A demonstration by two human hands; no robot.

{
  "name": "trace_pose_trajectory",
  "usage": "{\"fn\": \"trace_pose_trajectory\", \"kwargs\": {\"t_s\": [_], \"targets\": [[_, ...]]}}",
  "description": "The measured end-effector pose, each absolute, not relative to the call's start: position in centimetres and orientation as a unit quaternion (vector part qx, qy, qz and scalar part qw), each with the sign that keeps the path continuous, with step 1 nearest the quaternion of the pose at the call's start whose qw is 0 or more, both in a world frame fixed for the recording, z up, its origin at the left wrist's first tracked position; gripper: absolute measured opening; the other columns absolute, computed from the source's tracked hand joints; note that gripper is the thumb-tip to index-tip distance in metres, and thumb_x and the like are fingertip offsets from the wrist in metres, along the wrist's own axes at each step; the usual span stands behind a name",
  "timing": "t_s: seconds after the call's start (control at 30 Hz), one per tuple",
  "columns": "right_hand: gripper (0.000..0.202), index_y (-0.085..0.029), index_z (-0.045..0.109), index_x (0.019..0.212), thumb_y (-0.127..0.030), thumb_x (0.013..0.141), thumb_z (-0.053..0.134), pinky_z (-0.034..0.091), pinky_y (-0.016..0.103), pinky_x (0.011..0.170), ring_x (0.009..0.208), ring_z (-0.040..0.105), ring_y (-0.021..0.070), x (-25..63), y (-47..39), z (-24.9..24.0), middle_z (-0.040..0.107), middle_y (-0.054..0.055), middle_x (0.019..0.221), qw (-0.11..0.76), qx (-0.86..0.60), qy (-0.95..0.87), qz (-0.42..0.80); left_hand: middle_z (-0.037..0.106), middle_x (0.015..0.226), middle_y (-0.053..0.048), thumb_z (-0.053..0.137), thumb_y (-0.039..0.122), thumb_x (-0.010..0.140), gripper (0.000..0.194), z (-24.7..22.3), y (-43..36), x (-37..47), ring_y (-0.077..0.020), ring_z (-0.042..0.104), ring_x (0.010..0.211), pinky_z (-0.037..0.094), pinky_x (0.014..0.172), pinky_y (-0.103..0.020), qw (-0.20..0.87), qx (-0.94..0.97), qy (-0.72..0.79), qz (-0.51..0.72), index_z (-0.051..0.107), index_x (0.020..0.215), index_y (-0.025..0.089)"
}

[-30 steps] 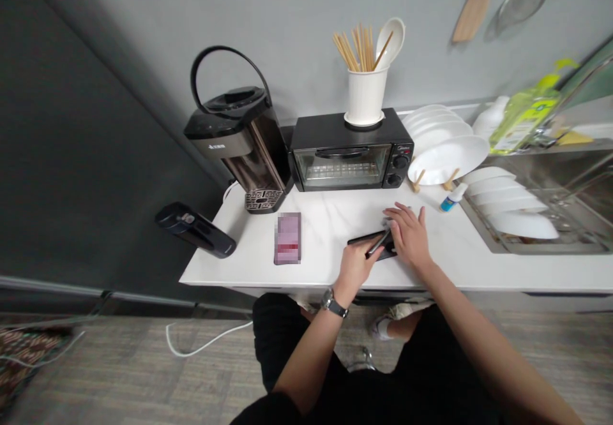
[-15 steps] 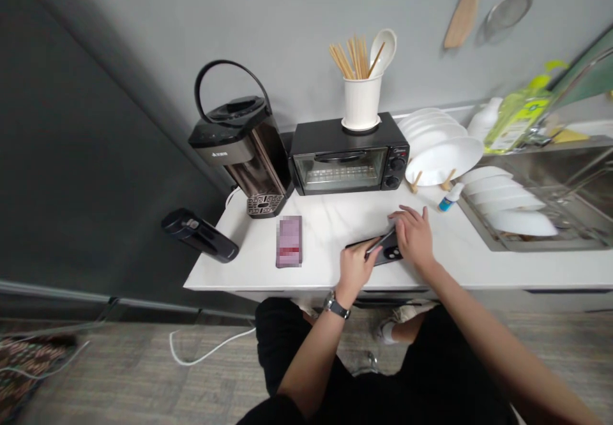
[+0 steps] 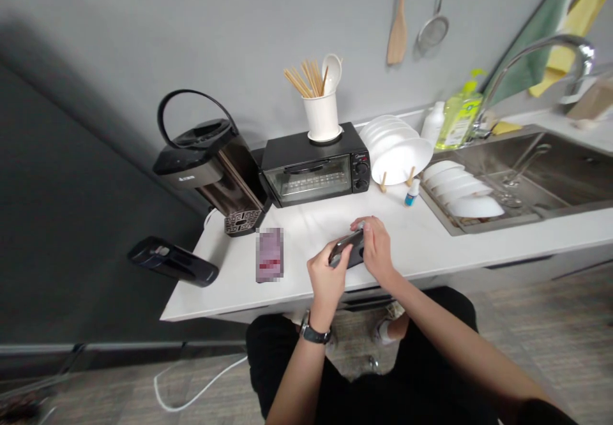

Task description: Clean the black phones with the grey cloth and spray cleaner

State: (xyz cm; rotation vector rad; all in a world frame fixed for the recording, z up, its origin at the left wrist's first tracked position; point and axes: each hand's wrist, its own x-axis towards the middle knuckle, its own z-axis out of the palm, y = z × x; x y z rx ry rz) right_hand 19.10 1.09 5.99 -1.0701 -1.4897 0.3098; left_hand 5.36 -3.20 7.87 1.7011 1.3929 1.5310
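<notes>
Both my hands hold a dark, thin, phone-shaped object (image 3: pixel 347 244) between them, tilted above the white counter (image 3: pixel 297 291). My left hand (image 3: pixel 327 275) grips its left end with thumb and fingers. The right end is pinched by my right hand (image 3: pixel 377 247). Just beneath lies a dark phone (image 3: pixel 357 256), partly hidden by the hands and the held object. Another phone (image 3: pixel 270 256), its screen pixelated, rests on the counter to the left of my left hand.
A black bottle (image 3: pixel 175 261) lies at the counter's left edge, near a water dispenser (image 3: pixel 215 170). Behind my hands is a toaster oven (image 3: pixel 313 179). Plates (image 3: pixel 401 157), a small blue-white bottle (image 3: pixel 412 193) and a sink (image 3: pixel 555 176) are to the right.
The camera view has turned, so the counter items appear further left. My hands have come up around the thin object, which is tilted more upright and held at both ends.
</notes>
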Motion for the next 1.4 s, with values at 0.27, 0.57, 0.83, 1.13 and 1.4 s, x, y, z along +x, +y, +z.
{"fn": "trace_pose_trajectory", "kwargs": {"t_s": [0.27, 0.57, 0.83, 1.13, 1.4], "targets": [[0.049, -0.023, 0.068, 0.094, -0.044, 0.111, 0.026, 0.053, 0.041, 0.094, 0.098, 0.070, 0.0244, 15.5, -0.4, 6.3, 0.075, 0.008, 0.099, 0.676, -0.448, -0.513, 0.281, 0.079, 0.086, -0.004, 0.076, 0.034, 0.086, 0.020, 7.3, -2.2, 7.1, -0.0170, 0.074, 0.078, 0.058, 0.074, -0.024, 0.291, 0.568, 0.498, 0.587, 0.074, 0.094, 0.017], [0.043, -0.025, 0.072, 0.099, -0.033, 0.110, 0.031, 0.048, 0.047, 0.110, 0.118, 0.066, 0.0256, 16.0, -0.8, 8.1, 0.075, 0.007, 0.110, 0.603, -0.437, -0.651, 0.148, 0.073, 0.075, -0.006, 0.053, 0.020, 0.099, 0.025, 4.9, -0.7, 6.7, -0.0166, 0.064, 0.065, 0.048, 0.065, -0.027, 0.123, 0.708, 0.536, 0.443, 0.070, 0.080, 0.017], [0.036, -0.022, 0.070, 0.110, -0.031, 0.108, 0.035, 0.042, 0.050, 0.117, 0.116, 0.065, 0.0262, 19.3, 1.4, 7.8, 0.074, 0.009, 0.108, 0.477, -0.377, -0.793, 0.028, 0.071, 0.076, -0.007, 0.060, 0.014, 0.091, 0.015, 4.6, -0.1, 7.1, -0.0186, 0.066, 0.069, 0.049, 0.068, -0.027, 0.084, 0.715, 0.540, 0.436, 0.068, 0.079, 0.018], [0.033, -0.025, 0.060, 0.097, -0.038, 0.109, 0.033, 0.053, 0.039, 0.089, 0.096, 0.064, 0.0243, 19.3, 1.7, 7.3, 0.064, 0.009, 0.101, 0.520, -0.425, -0.728, 0.138, 0.077, 0.089, -0.009, 0.071, 0.017, 0.085, 0.007, 1.8, 0.0, 7.7, -0.0236, 0.074, 0.081, 0.055, 0.074, -0.030, 0.170, 0.705, 0.568, 0.388, 0.072, 0.093, 0.017], [0.039, -0.026, 0.049, 0.084, -0.054, 0.108, 0.035, 0.053, 0.034, 0.071, 0.074, 0.061, 0.0199, 20.6, 4.0, 6.7, 0.059, 0.002, 0.079, 0.647, -0.420, -0.559, 0.305, 0.074, 0.117, -0.008, 0.046, 0.019, 0.104, 0.026, 1.5, 0.5, 7.4, -0.0219, 0.070, 0.110, 0.056, 0.100, -0.035, 0.319, 0.782, 0.397, 0.360, 0.067, 0.119, 0.020]]}}
